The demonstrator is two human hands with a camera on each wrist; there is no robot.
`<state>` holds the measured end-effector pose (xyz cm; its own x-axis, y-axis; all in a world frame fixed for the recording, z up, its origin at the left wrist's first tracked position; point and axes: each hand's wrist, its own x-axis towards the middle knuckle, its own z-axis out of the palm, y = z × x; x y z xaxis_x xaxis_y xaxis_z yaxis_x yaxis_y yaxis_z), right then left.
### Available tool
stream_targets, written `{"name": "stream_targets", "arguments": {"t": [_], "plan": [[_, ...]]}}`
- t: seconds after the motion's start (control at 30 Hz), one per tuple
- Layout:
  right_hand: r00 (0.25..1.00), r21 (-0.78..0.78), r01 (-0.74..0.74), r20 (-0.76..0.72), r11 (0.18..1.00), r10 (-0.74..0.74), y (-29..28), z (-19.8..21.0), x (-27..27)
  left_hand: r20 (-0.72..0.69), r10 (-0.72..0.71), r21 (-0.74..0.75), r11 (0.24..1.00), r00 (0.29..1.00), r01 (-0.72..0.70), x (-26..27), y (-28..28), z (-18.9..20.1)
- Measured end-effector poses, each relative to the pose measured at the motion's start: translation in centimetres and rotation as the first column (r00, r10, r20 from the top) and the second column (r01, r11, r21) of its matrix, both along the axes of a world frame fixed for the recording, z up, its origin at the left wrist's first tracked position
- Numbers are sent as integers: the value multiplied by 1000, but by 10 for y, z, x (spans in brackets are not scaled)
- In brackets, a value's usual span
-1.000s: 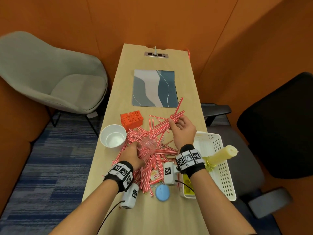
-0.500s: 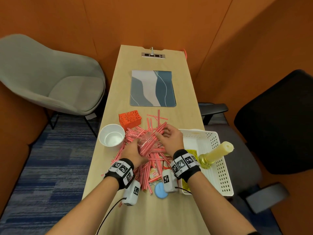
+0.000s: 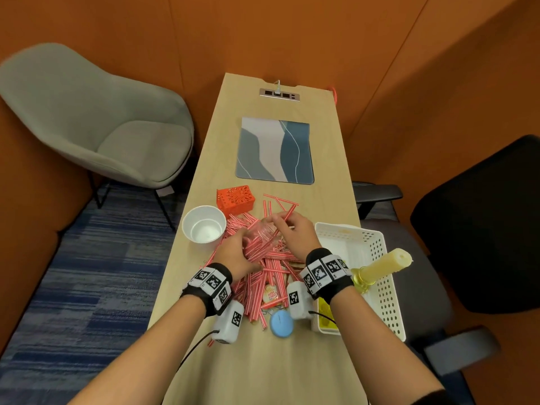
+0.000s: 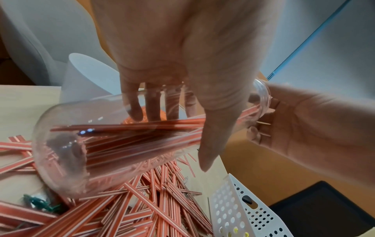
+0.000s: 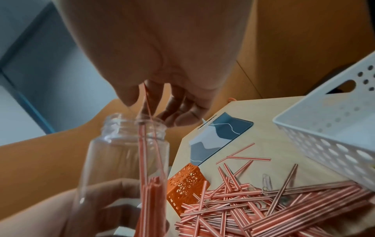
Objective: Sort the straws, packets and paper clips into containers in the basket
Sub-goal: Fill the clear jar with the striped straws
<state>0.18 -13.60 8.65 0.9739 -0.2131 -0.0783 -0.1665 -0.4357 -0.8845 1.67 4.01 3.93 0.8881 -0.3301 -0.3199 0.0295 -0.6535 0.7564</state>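
Room: orange walls stand around a narrow wooden table [image 3: 263,361], with a grey chair [image 3: 96,124] to the left and a black chair [image 3: 482,223] to the right.
Jar: a clear glass jar [image 4: 97,144] is tilted above the pile, its mouth towards the right hand, and a bundle of straws is already inside it.
Left hand: the left hand [image 3: 233,255] holds the jar with fingers and thumb curled round its body.
Right hand: the right hand [image 3: 295,232] is at the mouth of the jar and pinches a few thin straws [image 5: 146,102] whose lower ends are inside the jar.
Straw pile: many red and white straws [image 3: 271,267] lie loose on the table under and between both hands.
Packet: one small packet [image 3: 270,295] lies among the straws, just near the right wrist.
Paper clip: a clear paper clip [image 5: 266,181] lies on the pile, in front of the right hand.
Basket: a white perforated basket [image 3: 388,287] stands just to the right of the right hand and holds a bottle of yellow liquid [image 3: 380,270].
Other containers: a white cup [image 3: 204,226] is beside the left hand on its left, and an orange box [image 3: 235,198] lies beyond it.
Further things: a blue round lid [image 3: 281,323] lies between the wrists, and a blue and grey mat [image 3: 276,150] lies far beyond both hands.
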Motion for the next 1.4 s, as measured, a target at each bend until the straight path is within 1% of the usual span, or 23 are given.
{"name": "stream_targets", "arguments": {"t": [0.07,0.13,0.17,0.2,0.27,0.33,0.37,0.4,0.43,0.47,0.5,0.53,0.6,0.67,0.77,0.87,0.9,0.97,1.03,1.2,1.3,1.4], "plan": [[994,84,106,16,991,-108,-6,-4,5,-11,24,-29,999,1000,-25,0,4,-3],[978,164,210,-29,964,-208,-14,-12,11,-41,75,-96,992,996,-79,0,10,-7],[974,160,226,-72,961,-217,-17,-20,14,-53,106,-129,985,993,-112,0,13,-10],[973,117,212,-116,970,-199,-18,-30,16,-56,133,-153,978,990,-140,0,17,-11],[973,-37,149,-172,988,-153,-20,-50,19,-49,147,-186,971,988,-154,1,22,-14],[970,-208,76,-212,975,-121,-19,-68,22,-51,120,-210,969,991,-129,2,25,-15],[963,-307,-27,-262,951,-57,-18,-76,22,-63,105,-227,967,992,-117,3,26,-17],[934,-404,-183,-355,896,31,-15,-84,21,-70,94,-247,963,993,-109,3,26,-17],[879,-473,-342,-466,812,99,-12,-91,20,-74,89,-260,960,993,-106,4,26,-19],[825,-516,-455,-551,726,126,-9,-98,18,-72,85,-266,959,994,-101,5,26,-20],[799,-549,-507,-589,664,123,-7,-105,18,-66,80,-270,958,995,-95,5,26,-22],[802,-581,-511,-588,634,107,-5,-110,17,-58,74,-273,958,996,-88,6,25,-23],[836,-638,-478,-540,604,91,-1,-116,18,-56,66,-271,959,996,-79,8,25,-26],[844,-663,-474,-529,580,85,0,-116,20,-59,60,-273,959,996,-74,8,26,-28],[850,-657,-442,-525,611,51,0,-114,22,-69,60,-273,959,996,-77,9,27,-29],[849,-699,-417,-528,581,-26,0,-115,21,-80,63,-276,958,995,-83,9,28,-29],[846,-699,-403,-531,591,-52,1,-115,20,-83,67,-279,956,994,-88,9,28,-29],[832,-671,-381,-549,636,-80,4,-115,20,-84,71,-274,957,994,-92,9,28,-29],[824,-655,-374,-560,656,-89,8,-113,22,-81,71,-261,961,994,-90,8,28,-30],[846,-687,-358,-525,633,-91,12,-97,30,-72,79,-224,970,994,-93,6,28,-34],[863,-677,-322,-497,662,-89,8,-84,32,-65,74,-222,971,995,-87,7,28,-36],[884,-651,-254,-457,716,-101,-1,-68,30,-59,72,-199,976,996,-83,7,25,-35]]}}
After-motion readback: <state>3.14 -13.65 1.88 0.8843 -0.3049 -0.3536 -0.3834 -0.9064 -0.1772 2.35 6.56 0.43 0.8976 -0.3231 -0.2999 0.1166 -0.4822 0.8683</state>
